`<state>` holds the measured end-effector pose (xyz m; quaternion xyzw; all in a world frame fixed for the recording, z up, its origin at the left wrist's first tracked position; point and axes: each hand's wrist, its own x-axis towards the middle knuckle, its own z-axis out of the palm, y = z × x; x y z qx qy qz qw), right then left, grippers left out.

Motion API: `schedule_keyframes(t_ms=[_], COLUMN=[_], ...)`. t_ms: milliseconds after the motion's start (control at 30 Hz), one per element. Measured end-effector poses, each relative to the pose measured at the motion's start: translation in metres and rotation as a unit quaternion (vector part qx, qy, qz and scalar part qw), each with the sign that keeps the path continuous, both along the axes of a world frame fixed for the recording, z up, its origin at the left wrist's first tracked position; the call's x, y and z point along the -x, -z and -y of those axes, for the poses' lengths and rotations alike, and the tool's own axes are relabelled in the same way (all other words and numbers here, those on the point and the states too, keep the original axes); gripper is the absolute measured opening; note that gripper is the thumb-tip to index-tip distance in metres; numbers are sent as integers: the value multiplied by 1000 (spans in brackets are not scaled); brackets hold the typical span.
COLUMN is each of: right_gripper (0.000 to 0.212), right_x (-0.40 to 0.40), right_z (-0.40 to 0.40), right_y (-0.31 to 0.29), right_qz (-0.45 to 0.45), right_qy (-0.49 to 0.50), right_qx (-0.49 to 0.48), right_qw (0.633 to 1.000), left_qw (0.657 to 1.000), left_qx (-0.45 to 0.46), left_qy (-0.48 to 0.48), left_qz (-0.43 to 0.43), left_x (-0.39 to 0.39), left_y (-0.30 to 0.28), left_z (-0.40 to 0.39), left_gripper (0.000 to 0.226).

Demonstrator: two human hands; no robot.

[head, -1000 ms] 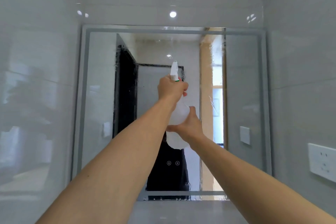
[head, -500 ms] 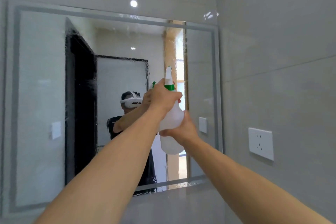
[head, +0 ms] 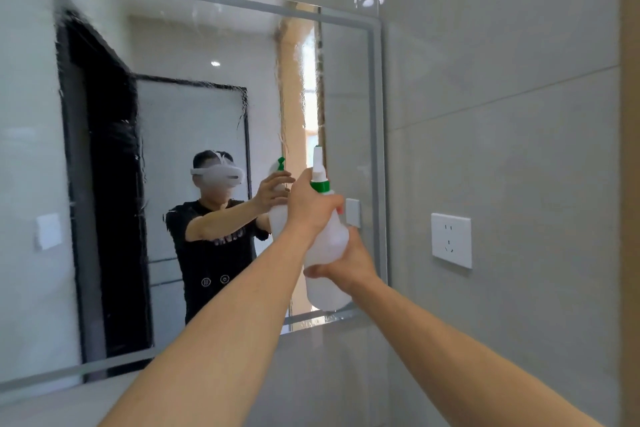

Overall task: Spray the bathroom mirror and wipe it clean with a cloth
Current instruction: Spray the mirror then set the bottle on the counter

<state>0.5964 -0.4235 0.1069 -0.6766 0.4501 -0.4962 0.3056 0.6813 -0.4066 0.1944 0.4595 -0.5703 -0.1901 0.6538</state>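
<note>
Both bare arms reach forward and up toward the bathroom mirror [head: 194, 107], which hangs on a pale tiled wall [head: 502, 62] and has a frosted band running round its edge. Between the hands is a translucent white spray bottle [head: 327, 250] with a green collar and a white nozzle, held upright in front of the mirror's lower right part, nozzle pointing at the glass.

The left hand [head: 311, 206] is at the top of the bottle, its fingers curled round the neck and trigger area just under the green collar. The right hand [head: 349, 260] grips the bottle lower down, around the body, the thumb lying across the near side and the other fingers wrapped out of sight behind it.

The glass carries wet streaks and droplets, most plainly along the dark door frame reflected on the left and down the bright strip reflected near the right side; more drops sit along the bottom band. The reflection also shows the person in a black shirt wearing a white headset, holding the bottle the same way.

On the wall to the right of the mirror, well apart from the bottle, is a white wall socket [head: 451, 241].
</note>
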Motion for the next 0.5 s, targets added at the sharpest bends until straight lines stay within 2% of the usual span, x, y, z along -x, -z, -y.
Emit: schedule_keyframes(t_ms=[200, 300, 500], right_gripper=[80, 84, 87], right_x=[9, 13, 47], right_z=[4, 3, -4], right_y=[25, 51, 122], right_qz=[-19, -19, -34], right_qy=[-4, 9, 28], right_qx=[-13, -34, -79], right_qw=[1000, 999, 996], left_qw=[1000, 999, 990], left_qx=[-6, -28, -112], left_qy=[-19, -15, 71], left_qz=[-16, 0, 56], left_x=[6, 10, 25], left_y=[27, 50, 121], left_z=[4, 5, 4], left_gripper=[35, 38, 58])
